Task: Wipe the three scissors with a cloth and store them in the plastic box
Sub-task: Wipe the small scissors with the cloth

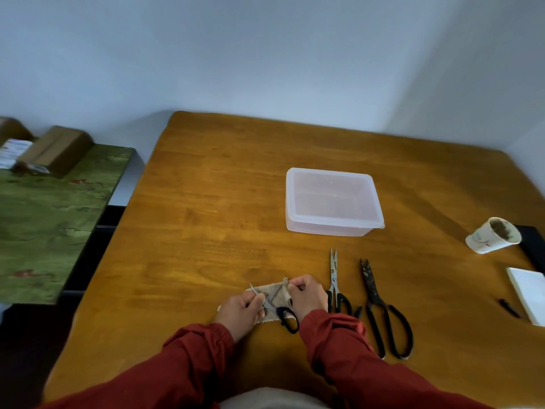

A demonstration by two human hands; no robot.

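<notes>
A small pair of scissors (283,315) with black handles lies spread open on a beige cloth (272,293) near the table's front edge. My left hand (240,312) pinches one of its thin blades. My right hand (305,295) pinches a fold of the cloth over the other blade. Just right of my hands lie a silver-bladed pair of scissors (334,280) and a large dark pair of scissors (380,308), both pointing away from me. The clear plastic box (333,202) stands beyond them with its lid on.
A stained paper cup (492,239) lies tipped at the right edge, next to a black object (532,246). A white pad (528,293) and a small black item (508,307) lie nearer. A green-covered surface (50,219) with cardboard boxes (56,149) stands left of the wooden table (206,202).
</notes>
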